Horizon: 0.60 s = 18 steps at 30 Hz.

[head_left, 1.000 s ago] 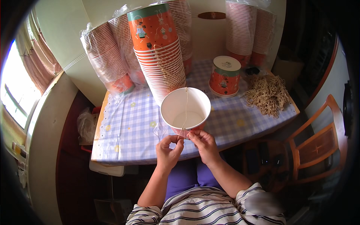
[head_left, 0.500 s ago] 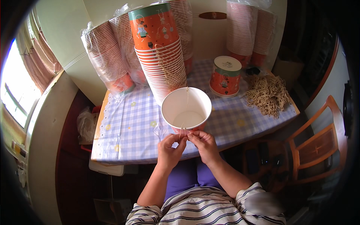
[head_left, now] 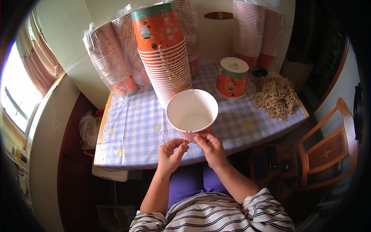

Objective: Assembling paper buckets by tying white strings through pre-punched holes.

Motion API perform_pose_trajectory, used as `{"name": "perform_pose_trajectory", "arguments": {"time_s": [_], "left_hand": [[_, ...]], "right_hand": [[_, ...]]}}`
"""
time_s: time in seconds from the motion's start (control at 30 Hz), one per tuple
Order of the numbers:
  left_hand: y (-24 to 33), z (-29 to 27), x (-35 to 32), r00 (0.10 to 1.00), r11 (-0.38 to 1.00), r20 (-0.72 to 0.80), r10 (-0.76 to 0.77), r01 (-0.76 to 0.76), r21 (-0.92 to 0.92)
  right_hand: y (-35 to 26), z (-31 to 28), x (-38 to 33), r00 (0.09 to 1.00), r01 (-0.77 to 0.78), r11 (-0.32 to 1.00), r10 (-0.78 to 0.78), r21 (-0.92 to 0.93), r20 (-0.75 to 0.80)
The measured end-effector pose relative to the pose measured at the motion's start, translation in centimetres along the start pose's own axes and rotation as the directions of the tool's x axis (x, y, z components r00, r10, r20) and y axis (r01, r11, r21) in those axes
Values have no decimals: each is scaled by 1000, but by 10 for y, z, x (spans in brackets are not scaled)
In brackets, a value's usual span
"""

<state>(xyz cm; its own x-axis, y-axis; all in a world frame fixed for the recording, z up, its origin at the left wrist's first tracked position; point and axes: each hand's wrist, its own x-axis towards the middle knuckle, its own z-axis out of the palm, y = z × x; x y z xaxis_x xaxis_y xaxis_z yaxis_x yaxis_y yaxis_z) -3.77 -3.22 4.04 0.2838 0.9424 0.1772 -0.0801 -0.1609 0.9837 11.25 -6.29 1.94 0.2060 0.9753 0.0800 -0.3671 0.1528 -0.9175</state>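
Observation:
A white-lined paper bucket (head_left: pixel 176 110) stands upright at the table's near edge, its open top toward me. A thin tan cord (head_left: pixel 185 136) comes through its near rim, and another strand runs down inside from the far rim. My left hand (head_left: pixel 170 154) pinches the cord just below the near rim, thumb against fingers. Close beside it, my right hand (head_left: pixel 211 149) pinches the same cord, fingertips by the bucket's front wall. The cord's exact loop or knot between the fingertips is too small to make out.
Behind the bucket rises a tall stack of upturned orange paper buckets (head_left: pixel 164 73) with cords hanging on its side. An upturned bucket (head_left: pixel 232 79) and a tangled heap of tan cords (head_left: pixel 276 98) lie to the right. Plastic-wrapped stacks (head_left: pixel 110 58) line the back; a wooden chair (head_left: pixel 326 150) stands right.
My left hand has shifted slightly left and down, drawing a little apart from the right. The right hand and bucket stay nearly in place.

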Motion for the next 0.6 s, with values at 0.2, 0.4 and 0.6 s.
{"name": "perform_pose_trajectory", "arguments": {"time_s": [0.2, 0.4, 0.6], "left_hand": [[-5, 2, 1, 1000, 998, -11, 23, -23, 53], [-8, 4, 0, 999, 989, -47, 15, -7, 145], [-11, 8, -2, 994, 980, -53, 93, -82, 182]], "right_hand": [[-3, 5, -1, 999, 40, 999, -40, -19, -18], [-7, 7, -2, 999, 39, 999, -39, 1, -21], [3, 10, -2, 983, 143, 981, -156, -128, -99]]}}
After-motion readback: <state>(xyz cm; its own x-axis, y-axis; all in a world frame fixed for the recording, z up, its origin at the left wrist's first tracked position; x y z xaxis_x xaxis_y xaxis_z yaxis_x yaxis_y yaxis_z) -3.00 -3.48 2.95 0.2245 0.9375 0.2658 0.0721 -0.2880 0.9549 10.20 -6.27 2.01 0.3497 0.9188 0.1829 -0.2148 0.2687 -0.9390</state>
